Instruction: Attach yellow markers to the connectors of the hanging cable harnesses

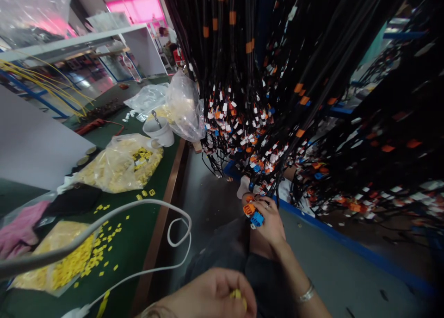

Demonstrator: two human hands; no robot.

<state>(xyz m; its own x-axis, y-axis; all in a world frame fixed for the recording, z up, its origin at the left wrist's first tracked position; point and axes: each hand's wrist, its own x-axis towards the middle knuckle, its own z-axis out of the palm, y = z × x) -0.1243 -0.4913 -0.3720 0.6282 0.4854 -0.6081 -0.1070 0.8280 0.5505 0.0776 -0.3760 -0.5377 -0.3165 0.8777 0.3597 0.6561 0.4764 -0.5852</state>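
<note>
My right hand (268, 223) reaches out over my lap and is closed around an orange connector (249, 209) and a blue connector (257, 219) at the lower end of a hanging bundle of black wire harnesses (263, 77). My left hand (215, 292) sits low near the bottom edge, fingers curled in a pinch on small yellow plastic pieces (237, 295). A silver bracelet (306, 294) circles my right wrist.
A green bench (132, 244) at left carries clear bags of yellow parts (120, 163), loose yellow pieces, a white cup with a spoon (159, 130), dark and pink cloth, and a white cable (173, 225). More harnesses hang at right over a blue rail (347, 244).
</note>
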